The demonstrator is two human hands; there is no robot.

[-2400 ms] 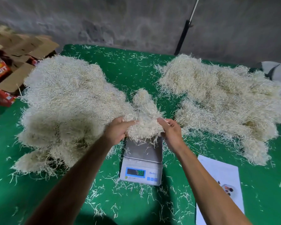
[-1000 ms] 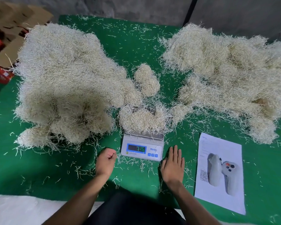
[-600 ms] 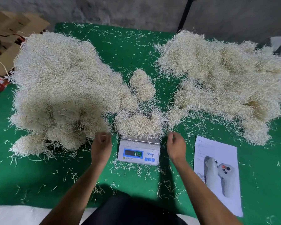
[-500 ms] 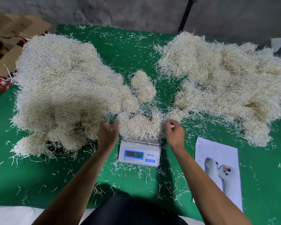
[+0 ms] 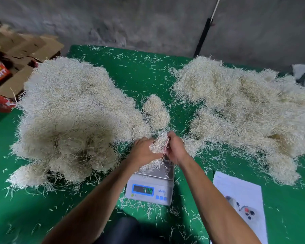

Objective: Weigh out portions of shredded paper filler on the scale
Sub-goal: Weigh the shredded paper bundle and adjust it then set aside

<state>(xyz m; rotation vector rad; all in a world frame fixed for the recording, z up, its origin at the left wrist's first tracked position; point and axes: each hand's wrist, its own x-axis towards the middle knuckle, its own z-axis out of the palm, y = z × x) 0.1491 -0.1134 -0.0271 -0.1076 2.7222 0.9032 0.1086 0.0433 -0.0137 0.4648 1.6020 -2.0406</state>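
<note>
A green tabletop (image 5: pixel 144 76) carries two big heaps of shredded paper, the left heap (image 5: pixel 74 118) and right heap (image 5: pixel 241 111) either side of a small scale (image 5: pixel 151 186). Right of the scale lies a printed sheet (image 5: pixel 239 196). Just above the scale's pan, the left hand (image 5: pixel 142 153) and right hand (image 5: pixel 176 148) curl around one tuft (image 5: pixel 159 144), gathering it. This looks like the weighed portion coming off; next it likely needs setting aside.
</note>
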